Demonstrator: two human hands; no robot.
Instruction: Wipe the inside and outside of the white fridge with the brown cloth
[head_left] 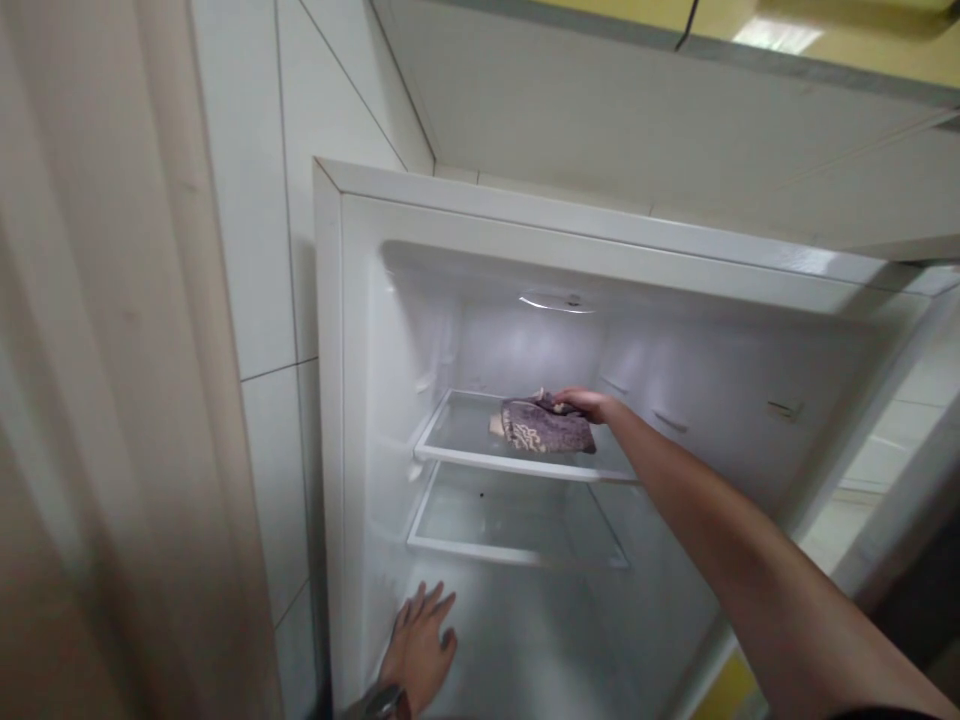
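My right hand reaches into an open fridge and grips a purple-grey cloth with a pale pattern. The cloth lies over the upper glass shelf, close to its front edge, and part of it is bunched under my fingers. A small beige patch shows at the cloth's left side; I cannot make out what it is. Lower down, my left hand, with a watch on its wrist, has its fingers spread near the fridge's left inner wall. It holds nothing.
A second glass shelf sits below the upper one. The fridge lamp is at the top of the compartment. White tiles and a beige door frame or panel stand at left. Yellow cabinets hang above.
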